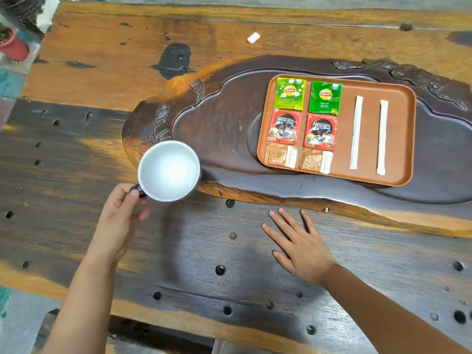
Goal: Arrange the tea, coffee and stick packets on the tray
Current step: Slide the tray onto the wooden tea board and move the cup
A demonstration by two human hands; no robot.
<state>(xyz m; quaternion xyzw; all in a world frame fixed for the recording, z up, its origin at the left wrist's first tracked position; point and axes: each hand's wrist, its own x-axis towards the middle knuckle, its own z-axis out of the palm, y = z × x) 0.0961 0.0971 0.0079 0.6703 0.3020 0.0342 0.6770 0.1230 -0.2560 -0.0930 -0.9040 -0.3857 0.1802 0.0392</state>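
Observation:
A brown rectangular tray (pixel 398 139) rests on a carved dark wooden tea board (pixel 219 134). On it lie two green Lipton tea packets (pixel 290 93) (pixel 325 97), two red Nescafe coffee packets (pixel 284 129) (pixel 320 132), two brown sachets (pixel 280 156) (pixel 315 160) and two white stick packets (pixel 356 132) (pixel 382 136), all in neat rows. My left hand (pixel 120 221) grips the dark handle of a white-lined cup (pixel 168 171) at the board's left edge. My right hand (pixel 298 241) lies flat on the table, fingers spread, below the tray.
The table (pixel 102 85) is rough wood with several holes. A small white piece (pixel 253 37) lies at the far side. A red pot (pixel 12 44) stands beyond the table's far left corner.

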